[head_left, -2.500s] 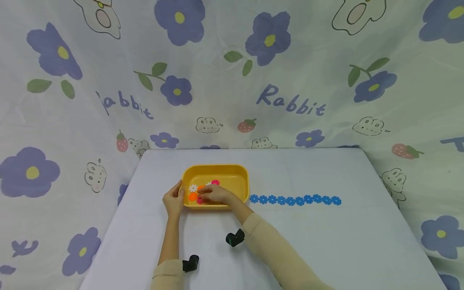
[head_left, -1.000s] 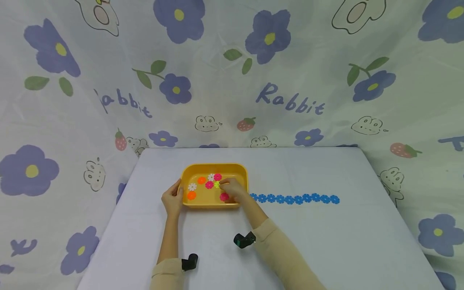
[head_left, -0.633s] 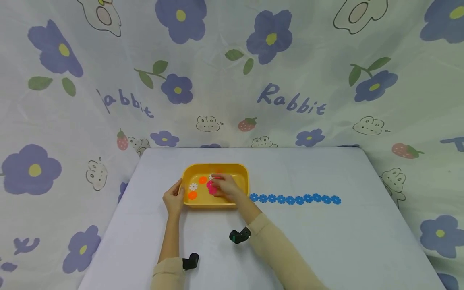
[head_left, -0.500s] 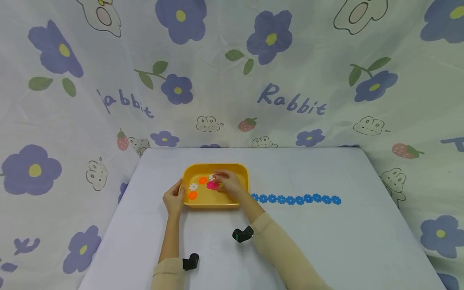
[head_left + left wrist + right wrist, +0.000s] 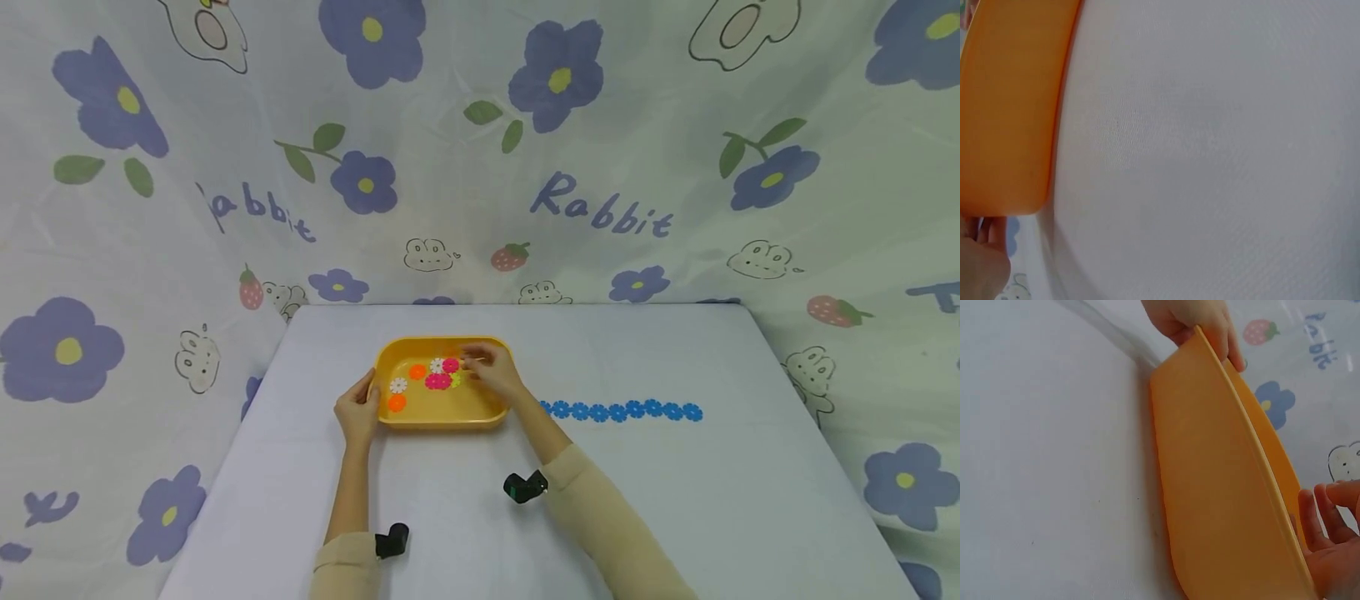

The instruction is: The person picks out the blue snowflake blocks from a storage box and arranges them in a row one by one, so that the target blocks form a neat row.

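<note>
In the head view, a shallow yellow plastic tray stands on the white table. My left hand grips its left end by the rim. Small flower-shaped discs lie inside: orange discs, white discs, pink discs and a yellow-green disc. My right hand is over the tray's right part, its fingertips close to the far pink disc. The right wrist view shows the right hand's fingers loosely spread, with nothing between them. The tray's outer wall fills the left of the left wrist view.
A row of touching blue flower-shaped discs stretches to the right from beside the tray, its left end hidden by the right wrist. Behind the table hangs a printed cloth. Black wrist cameras sit on both wrists.
The right hand moved left, then back right, across the tray. A pink disc that lay near the tray's front now lies against another pink one. My left hand kept its grip.
</note>
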Tool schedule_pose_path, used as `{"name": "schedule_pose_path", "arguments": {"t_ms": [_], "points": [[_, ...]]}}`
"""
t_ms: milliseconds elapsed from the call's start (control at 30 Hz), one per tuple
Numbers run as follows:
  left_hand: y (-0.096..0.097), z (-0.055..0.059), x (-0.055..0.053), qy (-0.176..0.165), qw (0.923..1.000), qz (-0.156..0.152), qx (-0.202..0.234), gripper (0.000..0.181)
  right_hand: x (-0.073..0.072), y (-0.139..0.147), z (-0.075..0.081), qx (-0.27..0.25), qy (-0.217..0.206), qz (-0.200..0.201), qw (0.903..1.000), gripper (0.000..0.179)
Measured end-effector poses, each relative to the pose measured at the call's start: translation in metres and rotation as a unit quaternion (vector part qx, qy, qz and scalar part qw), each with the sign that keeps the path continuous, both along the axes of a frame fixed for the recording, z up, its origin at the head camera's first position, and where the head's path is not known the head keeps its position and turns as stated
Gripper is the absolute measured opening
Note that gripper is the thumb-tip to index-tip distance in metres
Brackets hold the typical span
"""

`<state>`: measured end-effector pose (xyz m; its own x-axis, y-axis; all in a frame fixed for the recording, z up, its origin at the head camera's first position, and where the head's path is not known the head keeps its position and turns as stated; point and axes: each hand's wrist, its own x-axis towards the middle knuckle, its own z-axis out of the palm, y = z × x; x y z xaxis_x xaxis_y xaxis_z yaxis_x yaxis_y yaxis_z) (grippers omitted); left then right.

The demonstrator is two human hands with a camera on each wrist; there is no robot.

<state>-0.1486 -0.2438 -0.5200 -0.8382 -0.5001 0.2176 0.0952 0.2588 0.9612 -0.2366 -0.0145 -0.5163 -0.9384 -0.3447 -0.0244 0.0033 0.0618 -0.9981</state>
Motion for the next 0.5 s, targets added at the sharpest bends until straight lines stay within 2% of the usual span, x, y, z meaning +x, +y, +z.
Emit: {"name": "schedule_pose_path", "arguments": {"t_ms": [200, 233, 367, 500], "points": [[-0.010, -0.023, -0.011, -0.007, 0.9998, 0.009, -0.017, 0.029, 0.005, 0.023, 0.010, 0.034, 0.057, 0.008, 0.9978, 0.029], [-0.011, -0.024, -0.012, -0.010, 0.9995, 0.009, -0.029, 0.029, 0.007, 0.028, 0.012, 0.036, 0.064, 0.009, 0.9972, 0.029], [-0.015, -0.023, -0.012, -0.024, 0.9976, -0.014, -0.064, 0.030, 0.019, 0.057, 0.032, 0.031, 0.083, 0.022, 0.9958, 0.030], [-0.023, -0.015, -0.011, -0.029, 0.9936, -0.049, -0.098, 0.028, 0.031, 0.092, 0.049, 0.042, 0.111, 0.014, 0.9928, 0.031]]}}
